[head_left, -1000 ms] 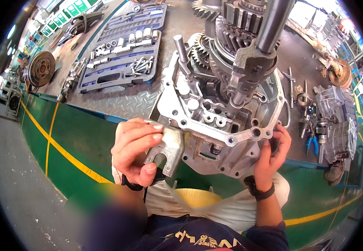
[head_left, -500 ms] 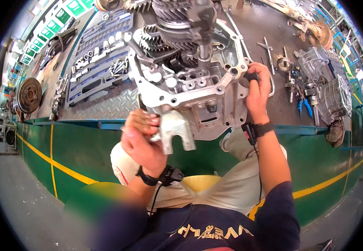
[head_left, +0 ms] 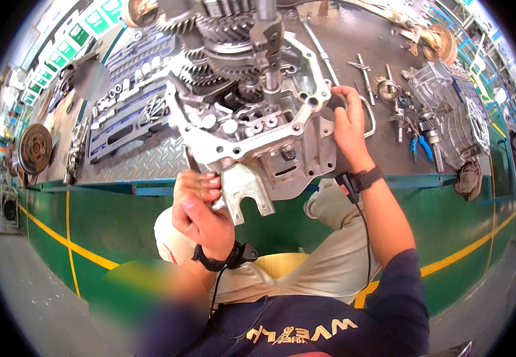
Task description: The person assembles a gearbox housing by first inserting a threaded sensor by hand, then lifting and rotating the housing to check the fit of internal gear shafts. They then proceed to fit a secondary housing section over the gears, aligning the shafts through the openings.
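In front of me at the bench edge stands an open gearbox housing of light cast metal, its flange facing up. A stack of gears and shafts rises out of it. From its near left side a forked metal lug sticks out past the bench edge. My left hand is closed beside this lug, fingers curled on the housing's left side. On the right, my right hand grips the housing's outer wall below the flange; its fingertips are partly hidden.
Left of the housing lies a socket tool tray, with a rusty round drum beyond. To the right are a T-shaped tool, blue-handled pliers, loose gear shafts and a cast metal case.
The whole view has shifted slightly, so the bench things and housing appear further left. Both hands keep their hold on the housing, with little other visible movement.
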Action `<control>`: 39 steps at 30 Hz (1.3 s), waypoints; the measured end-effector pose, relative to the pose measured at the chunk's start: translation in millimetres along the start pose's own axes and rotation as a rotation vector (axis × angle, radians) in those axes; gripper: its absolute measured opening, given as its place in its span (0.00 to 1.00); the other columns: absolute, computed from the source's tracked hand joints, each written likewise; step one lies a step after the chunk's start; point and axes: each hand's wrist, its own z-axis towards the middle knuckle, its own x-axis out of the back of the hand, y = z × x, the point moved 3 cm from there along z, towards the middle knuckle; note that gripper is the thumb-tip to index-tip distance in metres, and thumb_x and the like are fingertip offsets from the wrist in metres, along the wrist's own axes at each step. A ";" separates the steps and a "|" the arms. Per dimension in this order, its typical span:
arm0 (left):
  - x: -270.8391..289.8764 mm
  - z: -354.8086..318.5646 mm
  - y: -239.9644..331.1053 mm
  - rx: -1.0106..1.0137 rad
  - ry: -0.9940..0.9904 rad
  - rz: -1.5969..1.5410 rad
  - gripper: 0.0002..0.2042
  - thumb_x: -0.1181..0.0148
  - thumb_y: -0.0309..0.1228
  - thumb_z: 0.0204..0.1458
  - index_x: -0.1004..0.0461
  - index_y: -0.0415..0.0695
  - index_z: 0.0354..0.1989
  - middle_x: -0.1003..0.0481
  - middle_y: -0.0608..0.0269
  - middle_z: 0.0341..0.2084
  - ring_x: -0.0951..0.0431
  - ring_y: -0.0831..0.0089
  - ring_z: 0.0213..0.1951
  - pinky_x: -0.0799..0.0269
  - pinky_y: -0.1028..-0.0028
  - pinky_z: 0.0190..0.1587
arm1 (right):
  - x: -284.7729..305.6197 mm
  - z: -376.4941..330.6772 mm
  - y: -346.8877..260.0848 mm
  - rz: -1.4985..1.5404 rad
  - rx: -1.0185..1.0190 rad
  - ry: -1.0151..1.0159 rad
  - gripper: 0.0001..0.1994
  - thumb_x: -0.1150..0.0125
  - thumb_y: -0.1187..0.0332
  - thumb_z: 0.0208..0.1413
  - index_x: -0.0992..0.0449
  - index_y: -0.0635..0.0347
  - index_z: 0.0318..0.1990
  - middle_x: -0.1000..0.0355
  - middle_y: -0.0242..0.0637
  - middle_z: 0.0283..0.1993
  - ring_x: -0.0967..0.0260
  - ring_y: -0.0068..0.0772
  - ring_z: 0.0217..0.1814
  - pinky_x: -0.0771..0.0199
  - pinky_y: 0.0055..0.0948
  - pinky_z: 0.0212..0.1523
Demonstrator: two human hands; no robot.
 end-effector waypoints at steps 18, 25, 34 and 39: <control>-0.3 0.8 3.1 -0.292 -0.134 0.094 0.19 0.54 0.37 0.72 0.36 0.42 0.26 0.29 0.58 0.25 0.30 0.65 0.31 0.31 0.60 0.42 | 78.4 5.0 3.0 0.503 -0.368 0.236 0.08 0.43 0.76 0.65 0.23 0.63 0.49 0.22 0.36 0.49 0.24 0.29 0.50 0.20 0.32 0.53; -4.3 6.3 -5.1 -0.231 0.005 0.042 0.16 0.60 0.37 0.72 0.42 0.45 0.28 0.35 0.60 0.26 0.33 0.66 0.32 0.32 0.63 0.38 | 149.0 -8.8 -20.5 0.678 -0.373 0.488 0.07 0.43 0.74 0.66 0.21 0.62 0.47 0.21 0.37 0.45 0.24 0.24 0.42 0.14 0.32 0.40; -23.0 9.4 -6.1 -0.048 0.176 -0.126 0.21 0.59 0.45 0.73 0.44 0.50 0.26 0.43 0.68 0.26 0.41 0.69 0.32 0.38 0.64 0.44 | 154.3 -14.2 -23.2 0.718 -0.394 0.375 0.09 0.39 0.70 0.65 0.20 0.63 0.48 0.20 0.35 0.44 0.25 0.22 0.40 0.19 0.26 0.37; -12.8 3.8 -13.0 -0.221 0.120 0.101 0.19 0.60 0.45 0.72 0.43 0.50 0.28 0.42 0.66 0.26 0.40 0.69 0.34 0.40 0.66 0.46 | 154.3 -12.6 -24.1 0.601 -0.463 0.324 0.10 0.39 0.66 0.64 0.19 0.61 0.45 0.19 0.34 0.42 0.25 0.21 0.40 0.19 0.27 0.37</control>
